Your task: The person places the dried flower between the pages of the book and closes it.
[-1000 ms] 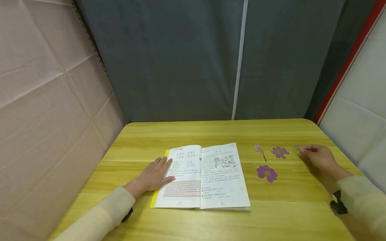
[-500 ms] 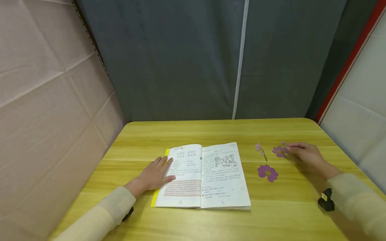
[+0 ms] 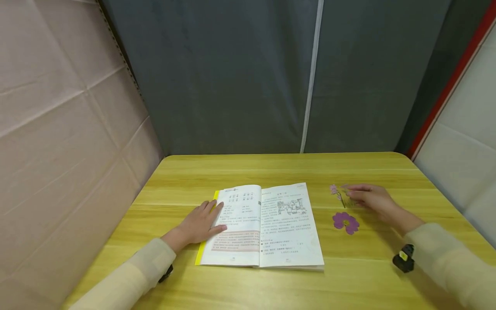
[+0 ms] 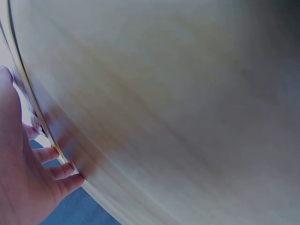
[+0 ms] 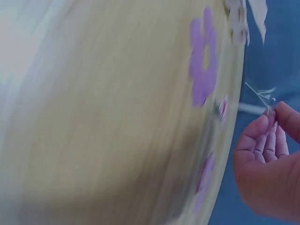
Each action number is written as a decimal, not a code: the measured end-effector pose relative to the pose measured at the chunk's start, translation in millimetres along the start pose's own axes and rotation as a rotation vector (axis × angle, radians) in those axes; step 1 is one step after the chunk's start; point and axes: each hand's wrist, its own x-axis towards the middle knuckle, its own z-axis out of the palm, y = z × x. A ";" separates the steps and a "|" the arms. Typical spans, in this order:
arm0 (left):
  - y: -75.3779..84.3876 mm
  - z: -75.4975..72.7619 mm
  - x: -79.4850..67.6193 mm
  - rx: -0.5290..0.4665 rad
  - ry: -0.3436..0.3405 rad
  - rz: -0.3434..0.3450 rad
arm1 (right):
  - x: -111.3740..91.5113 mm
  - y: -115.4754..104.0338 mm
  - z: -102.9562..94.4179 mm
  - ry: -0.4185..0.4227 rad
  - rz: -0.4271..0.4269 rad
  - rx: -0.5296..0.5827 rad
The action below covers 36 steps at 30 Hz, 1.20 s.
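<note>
An open book (image 3: pixel 288 232) with printed pages and a yellow cover edge lies on the table. My left hand (image 3: pixel 199 224) rests on its left page, fingers spread. My right hand (image 3: pixel 372 199) is above the table to the right of the book. Its thumb and fingertips pinch a small pressed flower sprig (image 5: pixel 262 95) by the stem. Just left of that hand lies a pink flower sprig (image 3: pixel 335 193) with a dark stem. Nearer me is a flat purple flower (image 3: pixel 346 223). The right hand hides another purple flower in the head view, while two purple flowers show in the right wrist view.
The yellow wood table (image 3: pixel 232 165) ends at a grey curtain (image 3: pixel 232 86). A pale cloth wall (image 3: pixel 77 129) stands on the left and a white one (image 3: pixel 465 150) on the right. Both wrists wear black devices (image 3: pixel 404 258).
My right hand has moved left with the pinched flower sprig, from the table's right side to over the far purple flower. The left hand stays on the book.
</note>
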 end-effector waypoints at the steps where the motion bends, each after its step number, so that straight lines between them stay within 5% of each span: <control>1: 0.0 -0.1 0.0 -0.001 0.004 0.003 | -0.7 -3.0 4.1 -0.009 -0.001 0.009; 17: -0.3 -0.5 0.7 -0.012 -0.026 -0.022 | -2.9 -44.3 69.2 -0.113 0.003 0.024; 36: -1.0 0.9 0.0 -0.012 -0.034 -0.024 | 4.9 -64.3 146.2 -0.090 0.003 0.056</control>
